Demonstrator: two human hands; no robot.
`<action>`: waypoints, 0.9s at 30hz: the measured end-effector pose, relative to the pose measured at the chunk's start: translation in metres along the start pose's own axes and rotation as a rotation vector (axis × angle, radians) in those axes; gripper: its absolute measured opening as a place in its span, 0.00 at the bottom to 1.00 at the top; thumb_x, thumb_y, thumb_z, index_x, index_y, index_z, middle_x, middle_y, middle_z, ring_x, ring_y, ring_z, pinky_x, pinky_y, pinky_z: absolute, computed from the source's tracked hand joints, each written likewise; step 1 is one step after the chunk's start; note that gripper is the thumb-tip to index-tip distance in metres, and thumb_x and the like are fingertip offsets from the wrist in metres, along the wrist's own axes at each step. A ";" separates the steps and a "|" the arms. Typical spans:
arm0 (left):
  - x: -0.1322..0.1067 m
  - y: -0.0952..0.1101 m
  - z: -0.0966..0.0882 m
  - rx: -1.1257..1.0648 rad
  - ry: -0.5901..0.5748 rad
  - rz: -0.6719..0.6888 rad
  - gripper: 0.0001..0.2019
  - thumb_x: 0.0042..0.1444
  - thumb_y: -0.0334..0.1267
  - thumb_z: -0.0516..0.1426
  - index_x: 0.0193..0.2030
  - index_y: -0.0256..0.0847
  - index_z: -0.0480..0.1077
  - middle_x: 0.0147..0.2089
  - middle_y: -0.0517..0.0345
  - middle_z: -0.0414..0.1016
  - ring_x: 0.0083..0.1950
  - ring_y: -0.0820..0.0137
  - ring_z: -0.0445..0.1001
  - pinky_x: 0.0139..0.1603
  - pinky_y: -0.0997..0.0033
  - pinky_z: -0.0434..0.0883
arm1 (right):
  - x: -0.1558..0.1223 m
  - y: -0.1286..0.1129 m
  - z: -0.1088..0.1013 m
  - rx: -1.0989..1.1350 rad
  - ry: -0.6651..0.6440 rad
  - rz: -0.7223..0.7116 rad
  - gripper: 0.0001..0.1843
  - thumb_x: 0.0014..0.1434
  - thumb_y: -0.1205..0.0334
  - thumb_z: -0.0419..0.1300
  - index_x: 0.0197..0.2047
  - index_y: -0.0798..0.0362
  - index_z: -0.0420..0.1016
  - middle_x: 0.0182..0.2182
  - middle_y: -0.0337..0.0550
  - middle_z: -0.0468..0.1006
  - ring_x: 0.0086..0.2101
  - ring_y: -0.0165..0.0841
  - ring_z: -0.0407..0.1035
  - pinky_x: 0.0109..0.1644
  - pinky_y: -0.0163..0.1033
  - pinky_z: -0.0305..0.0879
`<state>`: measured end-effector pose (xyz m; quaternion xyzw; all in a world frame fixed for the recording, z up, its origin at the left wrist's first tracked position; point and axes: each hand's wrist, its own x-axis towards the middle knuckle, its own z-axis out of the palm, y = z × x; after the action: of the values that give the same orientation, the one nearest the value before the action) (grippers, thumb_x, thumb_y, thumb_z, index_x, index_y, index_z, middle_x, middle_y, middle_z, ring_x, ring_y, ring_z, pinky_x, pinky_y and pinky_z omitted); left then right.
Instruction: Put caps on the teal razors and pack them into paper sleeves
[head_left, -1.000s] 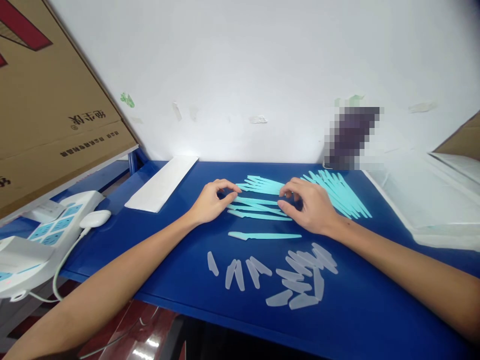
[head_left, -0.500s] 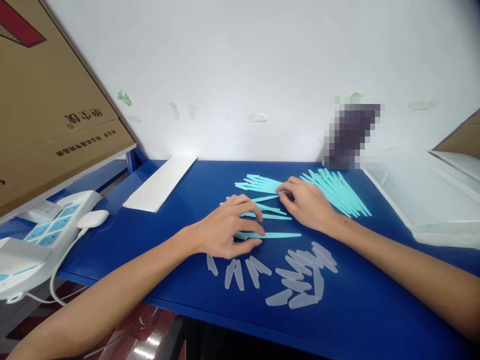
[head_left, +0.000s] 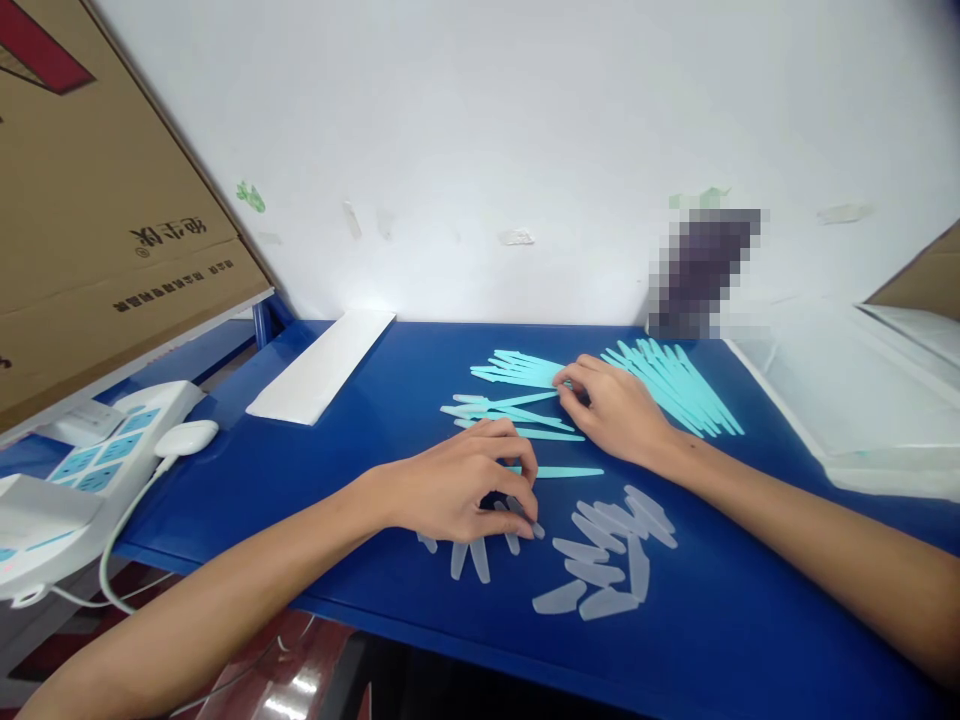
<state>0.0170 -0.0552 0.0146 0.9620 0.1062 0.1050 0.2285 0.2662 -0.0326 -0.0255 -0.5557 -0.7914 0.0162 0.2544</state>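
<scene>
My left hand (head_left: 480, 490) is over the near middle of the table, thumb and fingertips curled closely round one end of a translucent blade cover (head_left: 538, 530). Partly beneath this hand lies a slim turquoise eyebrow razor (head_left: 562, 472). My right hand (head_left: 611, 405) rests farther back, its thumb and index finger pinched at the tip of another turquoise razor (head_left: 532, 399). A few more razors (head_left: 544, 434) lie beside that one. Loose translucent covers (head_left: 600, 545) are scattered in front of both hands.
Turquoise razors are bunched at the back (head_left: 517, 368) and in a larger pile (head_left: 675, 390) behind my right hand. A white strip (head_left: 322, 365) lies left, near a power strip (head_left: 112, 450). A translucent tray (head_left: 847, 400) is at right, a cardboard box (head_left: 112, 180) at far left.
My left hand has moved toward me and slightly right, from above the nearest razor to a translucent cover, and its fingers have drawn closer together. My right hand has stayed put.
</scene>
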 end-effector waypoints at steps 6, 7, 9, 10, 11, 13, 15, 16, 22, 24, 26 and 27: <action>0.000 -0.003 0.002 0.029 -0.010 -0.014 0.09 0.67 0.41 0.60 0.44 0.42 0.80 0.46 0.51 0.74 0.48 0.64 0.67 0.51 0.65 0.65 | 0.000 0.000 0.001 -0.028 -0.030 0.028 0.16 0.69 0.59 0.49 0.45 0.53 0.78 0.38 0.46 0.76 0.32 0.36 0.68 0.36 0.42 0.58; 0.000 -0.003 0.002 0.043 -0.001 -0.003 0.09 0.68 0.41 0.59 0.44 0.41 0.80 0.45 0.51 0.74 0.48 0.64 0.67 0.51 0.64 0.65 | 0.001 0.000 0.000 -0.034 -0.038 0.034 0.16 0.69 0.59 0.49 0.46 0.53 0.78 0.38 0.46 0.76 0.32 0.36 0.68 0.36 0.42 0.58; 0.000 -0.005 0.005 0.067 0.025 0.018 0.11 0.70 0.40 0.56 0.44 0.40 0.79 0.45 0.49 0.74 0.47 0.63 0.67 0.52 0.64 0.65 | 0.001 -0.001 0.000 -0.044 -0.052 0.048 0.15 0.69 0.59 0.49 0.45 0.52 0.77 0.38 0.45 0.75 0.32 0.35 0.67 0.36 0.42 0.58; 0.000 -0.005 0.006 0.070 0.046 0.025 0.11 0.70 0.40 0.55 0.44 0.40 0.79 0.45 0.49 0.75 0.48 0.63 0.67 0.52 0.64 0.66 | 0.001 -0.001 0.000 -0.048 -0.059 0.056 0.15 0.69 0.59 0.49 0.44 0.51 0.76 0.38 0.45 0.75 0.33 0.35 0.67 0.36 0.41 0.58; 0.000 -0.007 0.007 0.060 0.076 0.030 0.11 0.71 0.40 0.54 0.43 0.40 0.78 0.44 0.49 0.75 0.48 0.63 0.68 0.53 0.64 0.66 | 0.002 -0.001 -0.001 -0.052 -0.063 0.066 0.14 0.69 0.59 0.49 0.43 0.51 0.75 0.38 0.44 0.74 0.33 0.35 0.67 0.36 0.41 0.58; -0.001 -0.010 0.008 0.007 0.181 0.018 0.11 0.72 0.39 0.53 0.43 0.40 0.75 0.43 0.50 0.77 0.46 0.64 0.70 0.52 0.64 0.67 | 0.002 0.000 -0.001 -0.062 -0.071 0.083 0.13 0.69 0.58 0.48 0.40 0.51 0.72 0.38 0.44 0.74 0.33 0.35 0.67 0.36 0.41 0.58; -0.002 -0.015 0.007 -0.075 0.354 -0.033 0.10 0.72 0.38 0.51 0.43 0.40 0.73 0.40 0.52 0.78 0.42 0.66 0.72 0.48 0.66 0.68 | 0.003 0.000 0.000 -0.071 -0.086 0.086 0.12 0.69 0.58 0.48 0.39 0.51 0.69 0.38 0.45 0.73 0.33 0.35 0.67 0.37 0.41 0.58; -0.003 -0.019 0.007 -0.120 0.456 -0.077 0.11 0.73 0.38 0.51 0.43 0.40 0.73 0.38 0.54 0.78 0.40 0.68 0.73 0.45 0.67 0.69 | 0.003 0.001 -0.001 -0.076 -0.095 0.082 0.11 0.69 0.58 0.48 0.39 0.51 0.69 0.39 0.45 0.73 0.34 0.35 0.67 0.37 0.42 0.58; -0.007 -0.058 -0.003 -0.289 0.923 -0.407 0.12 0.67 0.46 0.57 0.39 0.39 0.73 0.32 0.58 0.76 0.33 0.72 0.73 0.37 0.72 0.69 | 0.003 -0.001 -0.003 -0.132 -0.172 0.048 0.13 0.71 0.56 0.44 0.40 0.51 0.66 0.40 0.47 0.71 0.33 0.36 0.67 0.37 0.43 0.58; -0.007 -0.071 -0.005 -0.328 0.989 -0.465 0.13 0.62 0.48 0.62 0.39 0.38 0.74 0.35 0.57 0.77 0.35 0.71 0.74 0.37 0.73 0.69 | 0.003 -0.001 -0.004 -0.147 -0.186 0.043 0.13 0.72 0.56 0.44 0.40 0.51 0.65 0.40 0.48 0.70 0.31 0.36 0.66 0.37 0.43 0.58; -0.008 -0.080 -0.006 -0.378 1.024 -0.499 0.14 0.57 0.48 0.65 0.39 0.38 0.75 0.38 0.55 0.79 0.36 0.71 0.74 0.39 0.73 0.70 | 0.003 0.000 -0.003 -0.157 -0.182 0.030 0.13 0.72 0.56 0.43 0.40 0.51 0.64 0.40 0.48 0.71 0.31 0.36 0.65 0.37 0.44 0.58; -0.008 -0.082 -0.006 -0.403 1.031 -0.511 0.15 0.55 0.48 0.66 0.39 0.38 0.75 0.38 0.55 0.79 0.37 0.71 0.74 0.40 0.72 0.70 | 0.003 0.000 -0.002 -0.153 -0.172 0.027 0.13 0.72 0.56 0.43 0.40 0.51 0.63 0.40 0.49 0.71 0.31 0.37 0.65 0.37 0.44 0.59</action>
<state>-0.0048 0.0175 -0.0191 0.6692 0.4088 0.5171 0.3431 0.2664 -0.0308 -0.0224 -0.5807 -0.8016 0.0065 0.1422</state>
